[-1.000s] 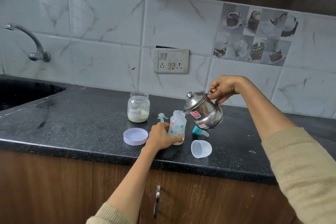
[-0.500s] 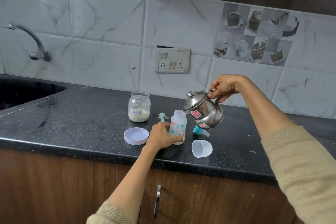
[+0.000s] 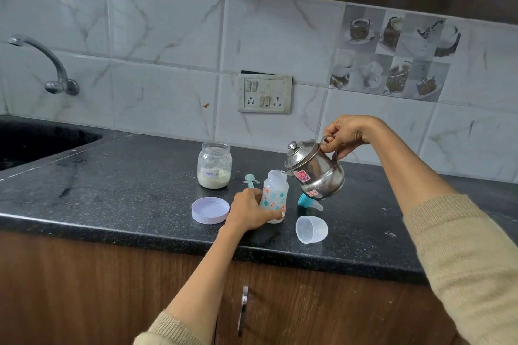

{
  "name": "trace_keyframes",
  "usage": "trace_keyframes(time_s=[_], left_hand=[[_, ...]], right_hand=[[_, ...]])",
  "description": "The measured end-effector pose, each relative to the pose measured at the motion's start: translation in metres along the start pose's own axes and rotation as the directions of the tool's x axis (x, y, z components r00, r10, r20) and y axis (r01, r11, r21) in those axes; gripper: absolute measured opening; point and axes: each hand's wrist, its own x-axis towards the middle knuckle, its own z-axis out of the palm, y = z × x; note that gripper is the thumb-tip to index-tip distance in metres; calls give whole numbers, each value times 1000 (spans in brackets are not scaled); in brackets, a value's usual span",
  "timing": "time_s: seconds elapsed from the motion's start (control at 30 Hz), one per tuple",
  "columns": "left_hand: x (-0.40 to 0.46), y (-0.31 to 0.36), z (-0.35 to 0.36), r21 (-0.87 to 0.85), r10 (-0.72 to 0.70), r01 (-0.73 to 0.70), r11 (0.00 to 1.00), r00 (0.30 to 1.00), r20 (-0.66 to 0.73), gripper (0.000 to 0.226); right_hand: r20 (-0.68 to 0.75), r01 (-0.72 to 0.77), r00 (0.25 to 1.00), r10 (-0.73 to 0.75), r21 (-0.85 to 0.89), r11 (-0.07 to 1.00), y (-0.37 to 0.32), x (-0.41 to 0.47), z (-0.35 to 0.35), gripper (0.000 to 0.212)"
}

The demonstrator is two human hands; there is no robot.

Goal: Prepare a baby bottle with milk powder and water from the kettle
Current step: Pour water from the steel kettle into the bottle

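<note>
Right hand (image 3: 343, 134) is gripping the handle of the small steel kettle (image 3: 315, 172), fingers curled tight around it, and I am tilting the kettle so its spout is sitting right at the open mouth of the baby bottle (image 3: 274, 196). Left hand (image 3: 252, 211) is wrapping around the lower part of the bottle, thumb across its front near the base, holding it upright on the black countertop (image 3: 112, 190). Compared with half a second ago and a second ago, I am seeing almost no difference: both hands are staying in the same grips, the kettle is keeping about the same tilt, and the bottle is standing in the same spot. I cannot tell whether a stream of water is falling, since the spout area is too small and pale to read. Behind the bottle, the glass formula jar (image 3: 214, 165) is standing open with pale powder in its bottom, and a green scoop (image 3: 249, 180) is lying between jar and bottle. The jar's white lid (image 3: 210, 210) is lying just left of my left hand. A teal bottle nipple ring (image 3: 307, 200) is lying under the kettle, and the clear bottle cap (image 3: 311, 229) is lying on its side nearer the counter's front edge.
</note>
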Motion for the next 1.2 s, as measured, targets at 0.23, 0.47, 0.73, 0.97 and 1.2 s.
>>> trace_keyframes(time_s=[0.23, 0.47, 0.73, 0.97, 1.2], left_hand=[[0, 0, 0, 0, 5, -5, 1000, 1000, -2, 61], [-2, 0, 1, -3, 1, -1, 1000, 1000, -19, 54], [-2, 2, -1, -4, 5, -5, 1000, 1000, -15, 56], [-2, 2, -1, 1, 7, -7, 1000, 1000, -8, 59], [-3, 2, -1, -3, 6, -6, 1000, 1000, -8, 59]], right_hand=[[0, -2, 1000, 2, -14, 1000, 0, 1, -1, 30], [-18, -4, 1000, 4, -13, 1000, 1, 1, -1, 31], [-24, 6, 1000, -6, -4, 1000, -2, -2, -1, 28], [-24, 4, 1000, -4, -6, 1000, -3, -3, -1, 27], [-26, 7, 1000, -7, 0, 1000, -1, -3, -1, 26]])
